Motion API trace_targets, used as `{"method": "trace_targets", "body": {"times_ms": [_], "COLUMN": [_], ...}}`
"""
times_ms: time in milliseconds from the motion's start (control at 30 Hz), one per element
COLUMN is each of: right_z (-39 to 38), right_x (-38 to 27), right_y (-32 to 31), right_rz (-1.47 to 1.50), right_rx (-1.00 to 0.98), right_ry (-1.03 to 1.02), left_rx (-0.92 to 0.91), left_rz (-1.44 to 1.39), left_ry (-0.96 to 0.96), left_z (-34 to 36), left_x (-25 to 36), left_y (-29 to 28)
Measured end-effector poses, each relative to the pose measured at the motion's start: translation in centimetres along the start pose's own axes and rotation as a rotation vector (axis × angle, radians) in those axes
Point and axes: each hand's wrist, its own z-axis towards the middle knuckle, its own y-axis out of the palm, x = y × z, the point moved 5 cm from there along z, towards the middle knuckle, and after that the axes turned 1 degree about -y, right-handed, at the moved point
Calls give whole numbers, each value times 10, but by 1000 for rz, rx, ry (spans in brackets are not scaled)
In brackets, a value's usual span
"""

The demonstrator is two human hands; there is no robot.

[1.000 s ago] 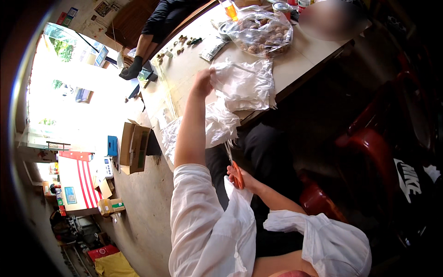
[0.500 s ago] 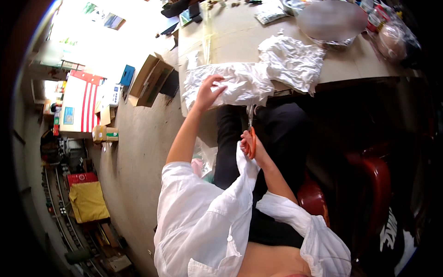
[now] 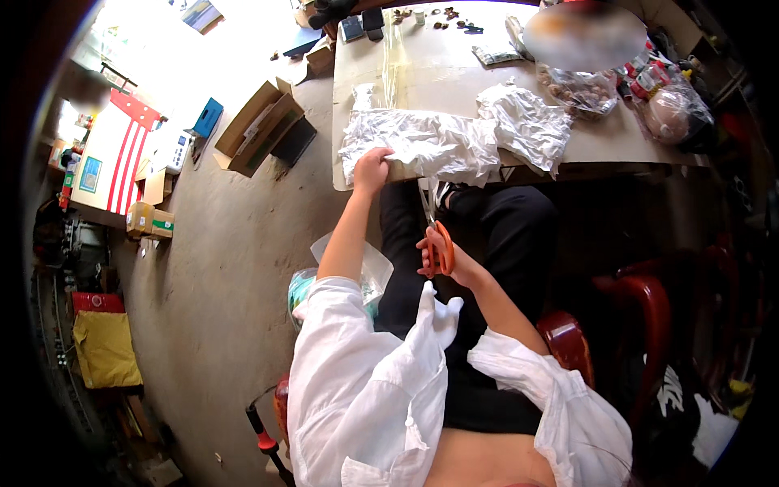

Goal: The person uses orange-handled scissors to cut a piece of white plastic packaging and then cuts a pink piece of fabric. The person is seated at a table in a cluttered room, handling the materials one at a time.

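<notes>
My left hand (image 3: 372, 172) is closed on the near left edge of a crumpled white cloth (image 3: 442, 142) that lies along the table's front edge. A second crumpled white piece (image 3: 523, 122) lies just to its right. My right hand (image 3: 454, 268), lower and over my lap, grips scissors (image 3: 445, 247) with orange handles, their metal blades pointing up beneath the cloth's lower edge. A pale yellow translucent strip (image 3: 392, 57) runs back across the table behind the cloth.
The table (image 3: 617, 142) also bears a clear bag of brown lumps (image 3: 580, 93), other bagged items and several small objects. An open cardboard box (image 3: 256, 134) stands on the floor at the left. A dark red chair (image 3: 649, 300) is at the right, a plastic bag (image 3: 349, 268) beside my left leg.
My head has turned, shifting the view. My left hand has left the right-hand cloth piece, opened over the nearer one, then closed on its edge. The scissors stay in my right hand.
</notes>
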Motion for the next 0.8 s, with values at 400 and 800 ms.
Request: {"method": "trace_targets", "body": {"times_ms": [400, 800], "right_z": [72, 53], "right_x": [-37, -82], "right_y": [23, -11], "right_rz": [117, 170], "right_rx": [66, 102], "right_ry": [72, -30], "left_rx": [20, -77], "left_rz": [-11, 291], "left_ry": [-341, 64], "left_z": [18, 17], "left_x": [-14, 41], "left_y": [-1, 1]}}
